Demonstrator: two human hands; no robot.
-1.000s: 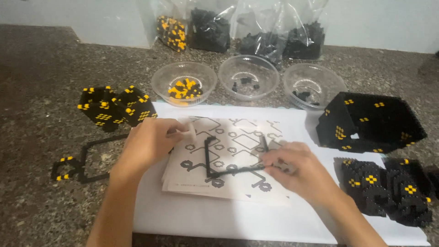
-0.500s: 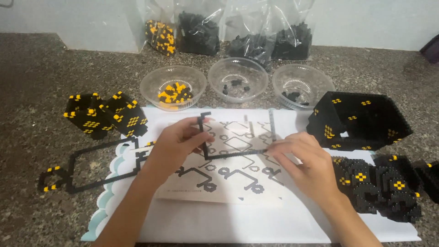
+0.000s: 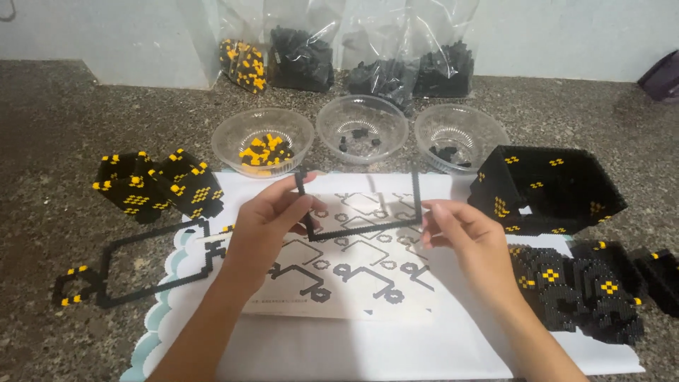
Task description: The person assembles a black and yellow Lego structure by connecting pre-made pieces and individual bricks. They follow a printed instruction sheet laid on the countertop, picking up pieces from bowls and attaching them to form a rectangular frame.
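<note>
granite counter (image 3: pixel 56 127) — hands (image 3: pixel 272 219) on black frame (image 3: pixel 361 230)

- The thin U-shaped frame (image 3: pixel 361 228) held between both hands is plain black.
- The sheet (image 3: pixel 339 283) under the hands is pale cream, printed with black line-and-ring figures.
- The mat (image 3: pixel 396 346) beneath it is white with a light blue scalloped edge.
- The open box (image 3: pixel 548 187) beyond the right hand (image 3: pixel 463 233) is black with small yellow diamond marks.
- The blocks (image 3: pixel 159 185) left of the left hand (image 3: pixel 272 223) are black with yellow dotted patches.
- The clear bowl (image 3: pixel 263 141) beyond the left hand holds yellow and black pieces.
- The counter (image 3: pixel 71 113) is speckled grey-brown.
</note>
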